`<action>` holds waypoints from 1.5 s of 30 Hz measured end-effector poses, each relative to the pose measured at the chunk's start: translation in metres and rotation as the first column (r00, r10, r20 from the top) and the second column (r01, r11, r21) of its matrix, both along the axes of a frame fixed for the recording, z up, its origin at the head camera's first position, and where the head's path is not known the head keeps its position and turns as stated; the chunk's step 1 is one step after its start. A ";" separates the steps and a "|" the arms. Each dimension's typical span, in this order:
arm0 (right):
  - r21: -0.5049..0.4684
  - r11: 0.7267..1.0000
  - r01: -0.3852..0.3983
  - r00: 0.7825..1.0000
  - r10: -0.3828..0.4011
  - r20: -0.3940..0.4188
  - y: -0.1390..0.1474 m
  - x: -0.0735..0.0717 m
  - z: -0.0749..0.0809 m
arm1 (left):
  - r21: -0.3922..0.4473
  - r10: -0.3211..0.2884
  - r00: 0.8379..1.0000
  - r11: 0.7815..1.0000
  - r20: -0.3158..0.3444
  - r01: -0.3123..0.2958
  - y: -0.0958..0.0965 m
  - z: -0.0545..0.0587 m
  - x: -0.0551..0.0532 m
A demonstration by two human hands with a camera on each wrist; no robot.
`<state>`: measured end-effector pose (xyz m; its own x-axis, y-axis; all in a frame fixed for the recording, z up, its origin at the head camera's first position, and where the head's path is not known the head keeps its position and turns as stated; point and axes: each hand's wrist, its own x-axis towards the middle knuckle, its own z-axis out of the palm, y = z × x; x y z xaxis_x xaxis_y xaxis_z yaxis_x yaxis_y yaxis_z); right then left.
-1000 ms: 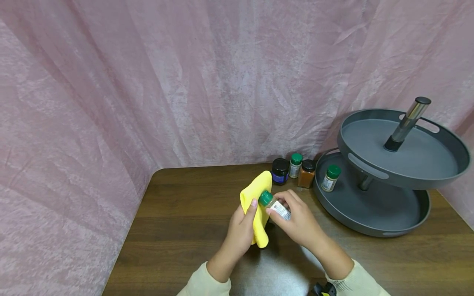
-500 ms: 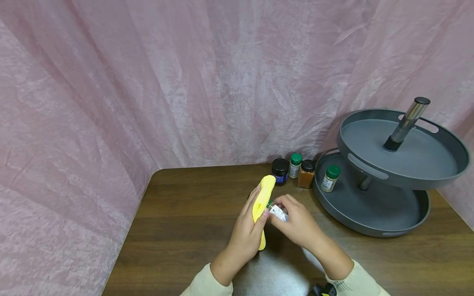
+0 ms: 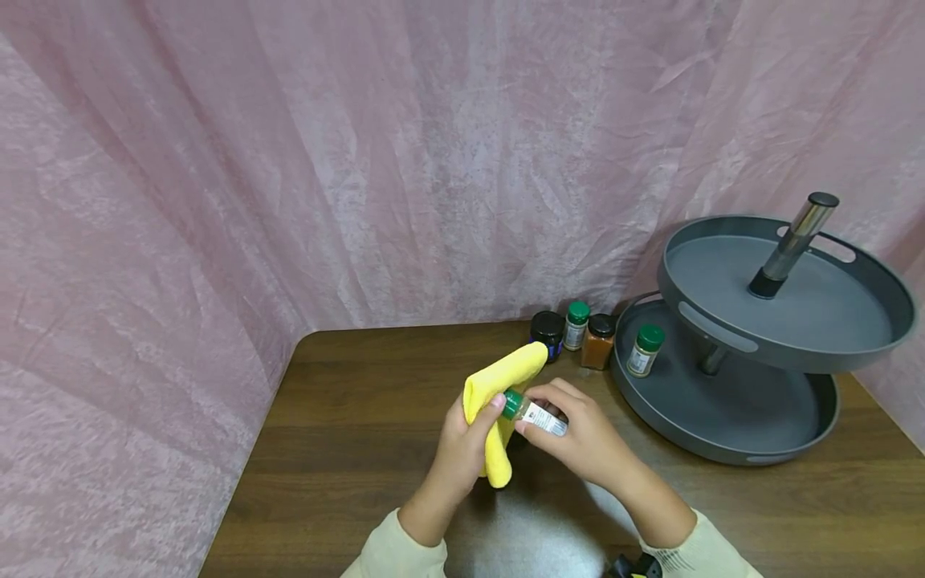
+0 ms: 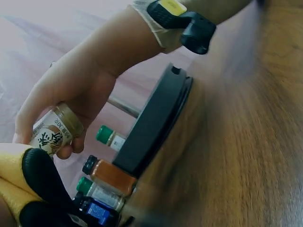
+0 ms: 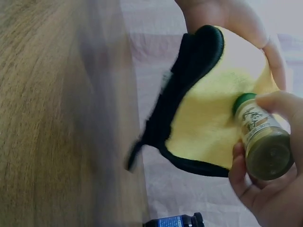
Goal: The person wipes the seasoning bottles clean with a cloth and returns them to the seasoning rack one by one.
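My left hand (image 3: 459,443) grips a folded yellow cloth (image 3: 499,381) with black edging, its thumb lying over the near side by the jar's cap. In my right hand (image 3: 578,421) is a small spice jar (image 3: 543,418) with a green cap and white label, held by its body between thumb and fingers. The jar is tilted, its cap (image 5: 245,101) against the yellow face of the cloth (image 5: 213,113). In the left wrist view the jar's base end (image 4: 69,120) shows within the right hand, while the cloth hides its cap.
A black-lidded jar (image 3: 547,329), a green-capped jar (image 3: 576,325) and an orange-brown spice jar (image 3: 597,341) stand along the table's back edge. To the right is a two-tier grey tray stand (image 3: 730,417); another green-capped jar (image 3: 645,350) sits on its lower tier.
The left hand closed the cloth over the jar's cap half a second ago, turning upright, and has now opened the cloth out so the cap shows again. The right hand stays nearly in place.
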<state>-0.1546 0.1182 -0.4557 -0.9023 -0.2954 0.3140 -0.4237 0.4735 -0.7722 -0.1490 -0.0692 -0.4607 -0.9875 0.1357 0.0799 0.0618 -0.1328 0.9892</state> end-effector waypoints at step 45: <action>-0.418 0.904 0.088 0.941 0.063 0.334 -0.004 -0.006 -0.004 | -0.202 -0.226 0.974 0.956 -0.032 0.215 0.013 0.003 0.017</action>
<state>-0.1602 0.1144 -0.4595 -0.9776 -0.1911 0.0878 -0.1038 0.0755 -0.9917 -0.1320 -0.0558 -0.4575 -0.9263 0.3677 0.0824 0.1070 0.0468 0.9932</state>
